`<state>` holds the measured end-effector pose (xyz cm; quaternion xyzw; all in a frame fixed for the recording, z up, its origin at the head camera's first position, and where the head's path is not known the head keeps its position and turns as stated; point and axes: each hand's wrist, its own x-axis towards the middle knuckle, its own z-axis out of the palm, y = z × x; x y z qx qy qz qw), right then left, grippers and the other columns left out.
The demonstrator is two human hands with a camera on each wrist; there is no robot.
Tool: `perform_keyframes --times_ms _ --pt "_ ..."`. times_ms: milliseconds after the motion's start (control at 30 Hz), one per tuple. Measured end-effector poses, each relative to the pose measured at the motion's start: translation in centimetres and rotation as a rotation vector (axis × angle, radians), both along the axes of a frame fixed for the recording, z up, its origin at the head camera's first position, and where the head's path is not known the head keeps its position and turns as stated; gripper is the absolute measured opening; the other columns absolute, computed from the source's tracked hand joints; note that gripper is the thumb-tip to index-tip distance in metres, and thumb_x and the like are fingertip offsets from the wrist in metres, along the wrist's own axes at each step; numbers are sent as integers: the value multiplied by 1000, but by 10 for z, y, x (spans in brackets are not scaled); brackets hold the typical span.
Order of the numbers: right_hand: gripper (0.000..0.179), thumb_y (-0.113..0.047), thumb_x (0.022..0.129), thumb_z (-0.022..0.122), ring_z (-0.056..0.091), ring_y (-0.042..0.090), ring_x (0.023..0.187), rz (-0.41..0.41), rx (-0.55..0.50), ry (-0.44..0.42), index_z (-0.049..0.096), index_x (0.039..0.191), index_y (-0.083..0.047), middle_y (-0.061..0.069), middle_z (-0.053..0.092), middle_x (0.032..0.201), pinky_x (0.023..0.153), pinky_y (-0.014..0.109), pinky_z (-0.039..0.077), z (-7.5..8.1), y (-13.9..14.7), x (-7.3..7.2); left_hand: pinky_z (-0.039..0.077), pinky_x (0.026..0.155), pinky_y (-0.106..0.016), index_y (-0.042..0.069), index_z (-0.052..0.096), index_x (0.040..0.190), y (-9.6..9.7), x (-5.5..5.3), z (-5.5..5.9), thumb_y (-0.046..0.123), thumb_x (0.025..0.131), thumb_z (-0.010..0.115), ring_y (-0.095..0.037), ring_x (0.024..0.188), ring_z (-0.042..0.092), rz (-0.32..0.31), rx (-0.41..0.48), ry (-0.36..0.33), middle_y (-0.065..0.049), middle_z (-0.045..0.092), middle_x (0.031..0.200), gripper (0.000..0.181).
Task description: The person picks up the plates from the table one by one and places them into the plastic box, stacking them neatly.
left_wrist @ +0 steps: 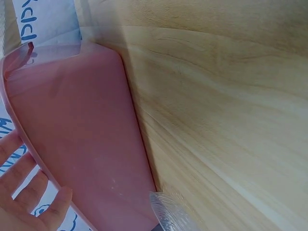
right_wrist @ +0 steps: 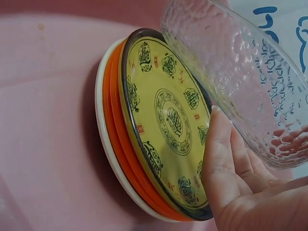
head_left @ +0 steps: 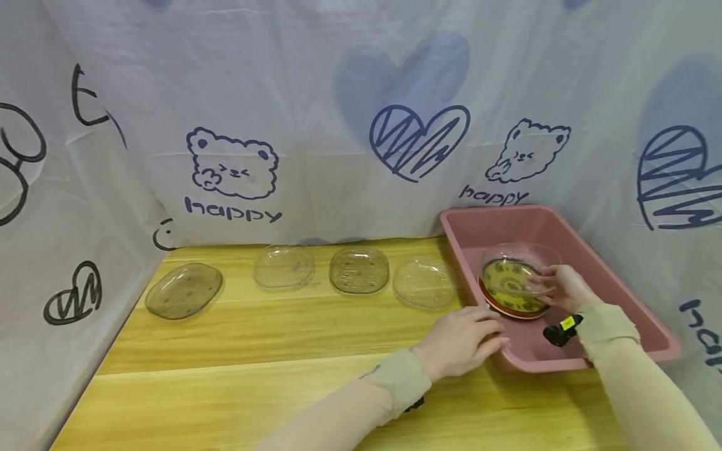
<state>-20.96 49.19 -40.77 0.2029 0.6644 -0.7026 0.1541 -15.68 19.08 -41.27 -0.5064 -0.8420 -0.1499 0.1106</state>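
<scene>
Four see-through dishes [head_left: 359,270] form a row left of a pink tub [head_left: 507,227]. Within its edges, the right hand [head_left: 566,289] grips a clear bowl [right_wrist: 245,77] above stacked plates [right_wrist: 166,125], pink floor [head_left: 530,341] showing on their near side; the left hand [head_left: 459,341], fingers loosely spread, touches the near-left rim [left_wrist: 13,111].

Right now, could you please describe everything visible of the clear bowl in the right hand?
The clear bowl looks like glass or plastic, round and smooth-rimmed, with dimpled sides. It opens upward, apparently empty. The right hand holds it above the yellow patterned plate, within the pink tub; whether bowl and plate touch is unclear.
</scene>
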Motion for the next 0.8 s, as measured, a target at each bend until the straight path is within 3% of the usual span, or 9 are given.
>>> perform_keyframes --times_ms 67,233,367,467,600,667,733,800 --pt "28 -29 109 19 70 8 87 7 8 -7 36 128 -16 -12 67 90 80 26 55 -1 0 -1 40 117 -21 26 69 126 -1 0 1 44 109 38 -9 131 58 2 -3 -6 8 65 135 39" --pt "52 -29 109 18 70 8 88 42 52 -10 15 153 -3 -11 65 94 82 26 56 -3 -1 -2 39 118 -21 26 68 126 -1 0 1 44 109 38 -9 133 57 3 -14 -15 8 65 136 39" --pt "56 -29 108 18 70 9 89 48 54 -14 7 156 -2 -10 65 95 78 25 57 -4 -1 -3 40 117 -20 26 69 125 0 -1 1 44 109 39 -8 131 58 3 -8 -7 9 65 135 39" --pt "50 -28 108 18 70 8 88 39 42 -20 15 152 -4 -9 64 95 75 24 57 -3 -2 -3 41 116 -20 26 70 124 0 -1 1 43 109 39 -8 130 58 2 0 0 9 66 134 38" --pt "32 -26 108 17 71 11 87 22 15 -14 30 132 -9 -5 63 96 81 27 61 -1 -3 -3 41 116 -19 28 69 124 -1 -2 2 43 109 39 -8 130 58 -1 5 -4 10 66 134 37" --pt "26 -24 108 17 72 13 87 11 0 -7 34 122 -10 4 62 105 85 32 62 0 -4 -3 41 116 -19 28 69 123 -1 -3 3 43 109 39 -7 130 58 -2 5 -6 10 65 133 37" --pt "25 -23 107 17 72 14 85 -5 -3 -2 35 116 -9 22 57 122 87 35 63 1 -5 -3 40 116 -19 28 69 123 -1 -3 3 42 109 39 -7 130 58 -4 4 -6 10 65 133 36" --pt "26 -21 107 17 73 14 84 -20 6 0 37 113 -6 41 38 141 88 38 63 1 -6 -3 41 116 -19 28 69 123 -2 -3 4 42 109 40 -7 130 58 -4 3 -4 11 65 133 36"
